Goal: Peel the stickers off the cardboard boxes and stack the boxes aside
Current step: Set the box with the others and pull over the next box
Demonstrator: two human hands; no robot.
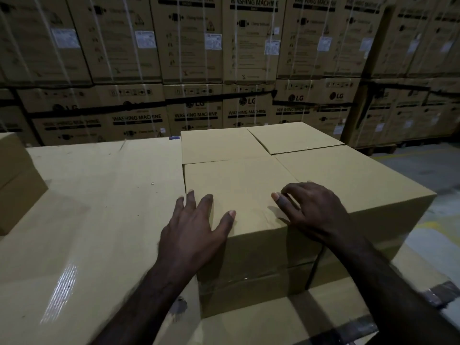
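**Friend:** On top of the boxes, what are your hands doing?

**Me:** My left hand [196, 227] lies flat on the left near corner of the plain brown cardboard box [239, 190], fingers spread wide, holding nothing. My right hand [313, 210] rests on its right side, fingers bent a little, also holding nothing.

**Friend:** Where is the sticker?

**Me:** I can't see one on top. It may be on a side.

**Friend:** What could go wrong?

**Me:** It sits tight against the next brown box [353, 178]. If I pull with loose hands, it could slip, or drag that one off the edge.
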